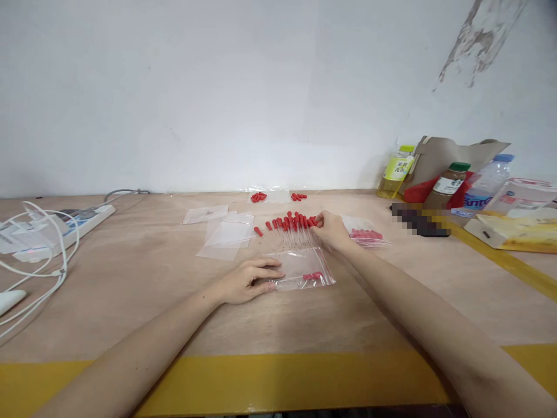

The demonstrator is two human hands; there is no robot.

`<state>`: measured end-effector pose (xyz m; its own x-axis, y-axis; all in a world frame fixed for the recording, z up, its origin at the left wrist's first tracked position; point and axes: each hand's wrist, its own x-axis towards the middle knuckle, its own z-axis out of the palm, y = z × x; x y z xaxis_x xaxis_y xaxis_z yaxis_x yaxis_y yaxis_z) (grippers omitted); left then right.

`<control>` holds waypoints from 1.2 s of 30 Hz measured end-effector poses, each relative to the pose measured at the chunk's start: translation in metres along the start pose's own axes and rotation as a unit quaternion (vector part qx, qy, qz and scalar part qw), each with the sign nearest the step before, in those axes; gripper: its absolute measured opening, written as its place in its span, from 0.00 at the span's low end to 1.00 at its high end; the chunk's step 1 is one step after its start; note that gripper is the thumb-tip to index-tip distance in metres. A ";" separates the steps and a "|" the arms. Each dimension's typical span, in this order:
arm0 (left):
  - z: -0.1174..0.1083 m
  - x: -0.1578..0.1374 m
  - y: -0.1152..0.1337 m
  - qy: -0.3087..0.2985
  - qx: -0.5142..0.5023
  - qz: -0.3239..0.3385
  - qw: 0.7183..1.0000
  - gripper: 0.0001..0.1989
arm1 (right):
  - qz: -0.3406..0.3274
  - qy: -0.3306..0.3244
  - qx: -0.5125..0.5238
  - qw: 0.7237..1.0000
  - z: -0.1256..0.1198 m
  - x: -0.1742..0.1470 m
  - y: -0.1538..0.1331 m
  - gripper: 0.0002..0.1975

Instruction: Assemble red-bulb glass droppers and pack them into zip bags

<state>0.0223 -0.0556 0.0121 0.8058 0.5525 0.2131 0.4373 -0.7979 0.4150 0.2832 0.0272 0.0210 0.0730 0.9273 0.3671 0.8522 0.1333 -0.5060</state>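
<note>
Several droppers (pixel 285 225) with red rubber bulbs and thin clear stems lie fanned out in a row on the table. At the row's right end, the fingers of my right hand (pixel 333 229) are pinched on the red bulb of one dropper. A clear zip bag (pixel 300 262) lies flat just in front of the row, with red bulbs (pixel 312 276) showing inside its right part. My left hand (pixel 250 280) rests on the bag's left edge, fingers stretched out and slightly apart. Beyond my right hand lies another bag (pixel 368 232) with several red bulbs in it.
Flat clear bags (pixel 228 232) lie left of the droppers. Loose red bulbs (pixel 259 197) sit on plastic by the wall. A power strip (pixel 89 223) with white cables is at the left. Bottles (pixel 448 186), a blurred dark object (pixel 420 220) and a yellow packet (pixel 513 229) stand or lie right.
</note>
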 end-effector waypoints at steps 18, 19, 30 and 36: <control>0.001 -0.002 0.000 0.003 -0.006 -0.003 1.000 0.17 | 0.039 -0.030 0.252 0.966 -0.038 -0.007 0.002 0.07; 0.001 -0.002 0.000 0.003 -0.005 -0.004 1.000 0.17 | 0.056 -0.027 0.333 0.941 -0.042 -0.013 0.009 0.08; 0.000 0.000 0.001 0.002 0.000 -0.004 1.000 0.16 | 0.084 0.091 0.504 0.855 -0.026 -0.068 0.040 0.21; -0.002 -0.002 0.005 0.017 -0.002 -0.022 1.000 0.25 | 0.176 -0.027 0.610 0.772 -0.021 -0.079 0.025 0.16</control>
<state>0.0226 -0.0601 0.0158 0.7719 0.5951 0.2239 0.4702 -0.7713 0.4290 0.3094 -0.0497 -0.0038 0.1395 0.9900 0.0222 -0.3415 0.0692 -0.9373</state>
